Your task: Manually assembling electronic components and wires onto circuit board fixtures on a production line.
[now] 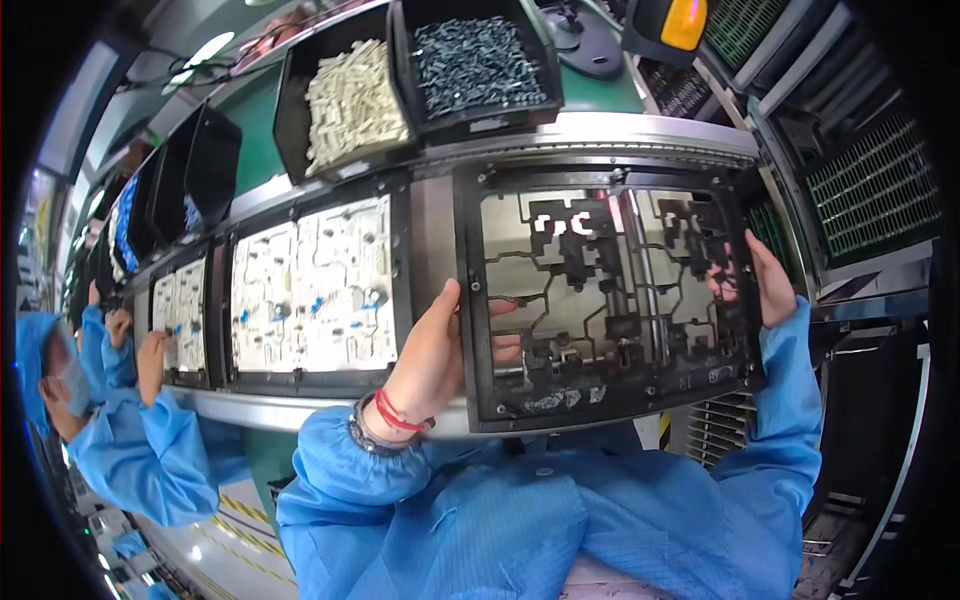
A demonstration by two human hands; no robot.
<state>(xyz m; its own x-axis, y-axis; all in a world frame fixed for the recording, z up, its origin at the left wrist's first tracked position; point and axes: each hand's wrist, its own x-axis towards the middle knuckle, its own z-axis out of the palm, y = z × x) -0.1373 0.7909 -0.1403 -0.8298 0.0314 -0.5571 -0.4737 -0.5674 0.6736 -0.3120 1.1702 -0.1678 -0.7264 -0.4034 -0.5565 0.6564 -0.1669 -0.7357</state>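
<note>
Blue sleeves (365,462), red bracelet (393,417), perhaps dark beads (361,432)

black frame (620,400): plastic by the look of it, mostly matt, kinda scuffed and rough along the bottom edge
long rail (650,130): bare metal, smooth with a dull shine
parts bin (538,55): smooth black plastic, slight sheen
blue gown (520,510): matt cloth, fine woven grid, super creased
red bracelet (395,415): looks like cord

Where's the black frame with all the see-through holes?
In the head view, the black frame is right of centre, gripped at its side edges by the person's left hand and right hand, to the right of the nearer white circuit board.
</note>
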